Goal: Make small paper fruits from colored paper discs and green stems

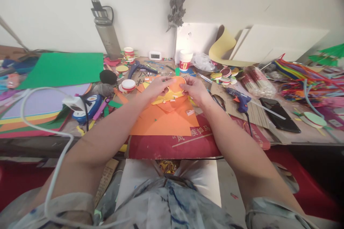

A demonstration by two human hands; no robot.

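Between 2 hands (160, 88), an orange piece (177, 84).

A grey bottle (108, 37) leans by the wall (a black phone (279, 114) lies far to its right).

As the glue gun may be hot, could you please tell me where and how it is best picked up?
Probably by its blue handle, from the near side: the glue gun lies with that handle toward you, the cord trailing from its end and the barrel pointing away.
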